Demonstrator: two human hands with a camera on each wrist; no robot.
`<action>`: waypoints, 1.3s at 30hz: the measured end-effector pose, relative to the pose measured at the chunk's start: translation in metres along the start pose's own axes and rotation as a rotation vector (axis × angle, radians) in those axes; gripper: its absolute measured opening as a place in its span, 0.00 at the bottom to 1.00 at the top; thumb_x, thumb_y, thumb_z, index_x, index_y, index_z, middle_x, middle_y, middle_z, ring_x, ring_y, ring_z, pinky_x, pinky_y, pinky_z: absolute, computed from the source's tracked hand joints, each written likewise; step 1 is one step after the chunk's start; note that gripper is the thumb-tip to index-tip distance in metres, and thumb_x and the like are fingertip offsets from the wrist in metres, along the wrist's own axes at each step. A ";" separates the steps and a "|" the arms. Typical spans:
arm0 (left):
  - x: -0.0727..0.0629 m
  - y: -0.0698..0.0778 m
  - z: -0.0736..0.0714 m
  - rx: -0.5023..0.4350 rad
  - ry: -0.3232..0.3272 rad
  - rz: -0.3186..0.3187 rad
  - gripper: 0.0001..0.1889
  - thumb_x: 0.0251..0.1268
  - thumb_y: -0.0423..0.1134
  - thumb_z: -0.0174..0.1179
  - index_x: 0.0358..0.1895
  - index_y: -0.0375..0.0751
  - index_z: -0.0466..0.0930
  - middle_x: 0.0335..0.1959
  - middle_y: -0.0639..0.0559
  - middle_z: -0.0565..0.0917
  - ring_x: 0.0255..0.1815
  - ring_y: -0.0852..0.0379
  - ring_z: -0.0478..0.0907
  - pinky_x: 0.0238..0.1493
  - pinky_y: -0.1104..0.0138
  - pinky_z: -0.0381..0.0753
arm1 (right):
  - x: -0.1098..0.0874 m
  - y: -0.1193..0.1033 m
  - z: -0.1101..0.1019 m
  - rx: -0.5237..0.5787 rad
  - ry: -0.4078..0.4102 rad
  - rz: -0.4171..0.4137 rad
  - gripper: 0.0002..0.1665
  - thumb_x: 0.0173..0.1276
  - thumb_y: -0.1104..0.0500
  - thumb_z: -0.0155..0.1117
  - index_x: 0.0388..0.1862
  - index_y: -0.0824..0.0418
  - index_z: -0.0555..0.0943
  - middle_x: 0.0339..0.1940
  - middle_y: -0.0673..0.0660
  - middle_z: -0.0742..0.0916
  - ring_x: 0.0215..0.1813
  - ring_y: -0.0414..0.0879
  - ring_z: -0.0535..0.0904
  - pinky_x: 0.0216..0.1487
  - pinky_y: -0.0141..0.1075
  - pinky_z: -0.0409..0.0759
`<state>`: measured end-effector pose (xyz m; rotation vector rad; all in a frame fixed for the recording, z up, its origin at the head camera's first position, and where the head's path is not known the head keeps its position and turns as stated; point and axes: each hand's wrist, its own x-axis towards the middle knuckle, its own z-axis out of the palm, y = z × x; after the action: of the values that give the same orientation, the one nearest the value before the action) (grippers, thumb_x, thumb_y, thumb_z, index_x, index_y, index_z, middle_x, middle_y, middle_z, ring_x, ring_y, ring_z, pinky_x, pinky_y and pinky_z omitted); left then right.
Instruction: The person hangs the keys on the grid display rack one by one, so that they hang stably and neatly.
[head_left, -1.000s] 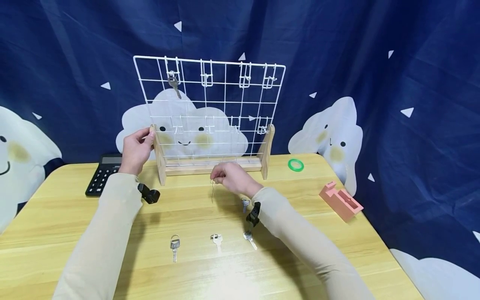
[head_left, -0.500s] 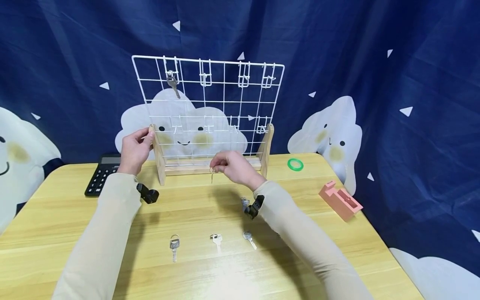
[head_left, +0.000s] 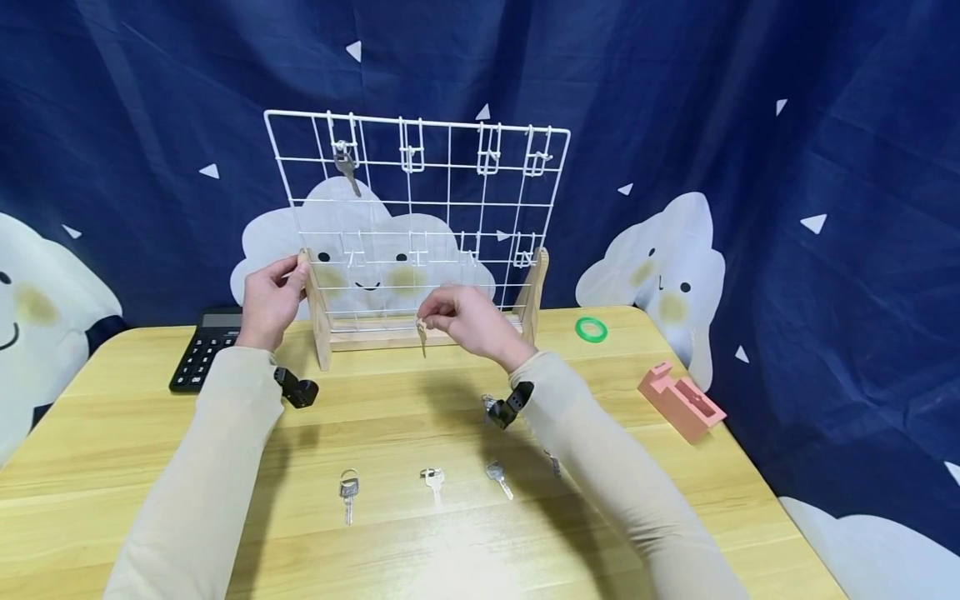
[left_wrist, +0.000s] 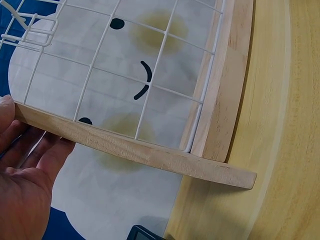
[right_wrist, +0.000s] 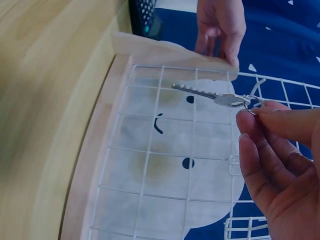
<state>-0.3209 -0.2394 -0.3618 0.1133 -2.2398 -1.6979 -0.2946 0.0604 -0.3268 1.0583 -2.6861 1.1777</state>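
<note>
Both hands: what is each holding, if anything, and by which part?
The right hand pinches a key by its ring. The left hand grips the left wooden upright of the wire grid rack near its top end.

The rectangular white wire grid is being viewed forward-down from the head, closely from both wrists.

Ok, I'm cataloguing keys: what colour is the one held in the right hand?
Silver: the held key shows best in the right wrist view.
</note>
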 end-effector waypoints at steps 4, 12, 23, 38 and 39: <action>0.000 0.000 0.000 0.007 0.000 -0.001 0.27 0.77 0.49 0.49 0.71 0.36 0.67 0.65 0.38 0.72 0.60 0.49 0.72 0.61 0.62 0.76 | 0.002 -0.004 -0.005 -0.004 0.013 0.001 0.05 0.70 0.67 0.64 0.39 0.62 0.86 0.35 0.50 0.85 0.37 0.40 0.80 0.40 0.29 0.81; -0.001 0.003 0.001 0.014 -0.001 -0.010 0.27 0.78 0.49 0.48 0.71 0.36 0.67 0.65 0.38 0.72 0.61 0.48 0.72 0.61 0.62 0.76 | 0.006 -0.012 -0.015 0.026 0.044 -0.008 0.04 0.70 0.66 0.65 0.40 0.63 0.86 0.34 0.49 0.85 0.36 0.40 0.79 0.40 0.30 0.80; -0.001 0.002 0.001 0.023 -0.002 -0.012 0.28 0.78 0.50 0.47 0.71 0.36 0.67 0.65 0.39 0.72 0.60 0.49 0.72 0.61 0.63 0.76 | 0.012 -0.023 -0.030 0.037 0.130 -0.054 0.03 0.68 0.66 0.67 0.38 0.61 0.86 0.35 0.50 0.86 0.36 0.39 0.80 0.40 0.29 0.81; 0.001 -0.002 0.003 0.017 0.003 -0.045 0.28 0.78 0.51 0.45 0.73 0.40 0.65 0.67 0.40 0.70 0.62 0.48 0.70 0.61 0.61 0.77 | 0.024 -0.043 -0.051 -0.019 0.214 -0.096 0.05 0.69 0.66 0.66 0.41 0.62 0.86 0.38 0.50 0.85 0.38 0.41 0.82 0.41 0.28 0.81; 0.001 -0.002 0.003 0.016 0.003 -0.046 0.28 0.78 0.52 0.45 0.73 0.40 0.65 0.67 0.40 0.70 0.62 0.48 0.70 0.61 0.61 0.77 | 0.026 -0.044 -0.053 -0.023 0.218 -0.097 0.05 0.69 0.66 0.66 0.41 0.62 0.86 0.38 0.50 0.85 0.38 0.40 0.82 0.41 0.28 0.81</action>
<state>-0.3230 -0.2371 -0.3642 0.1723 -2.2658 -1.7028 -0.3008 0.0593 -0.2537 0.9817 -2.4500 1.1674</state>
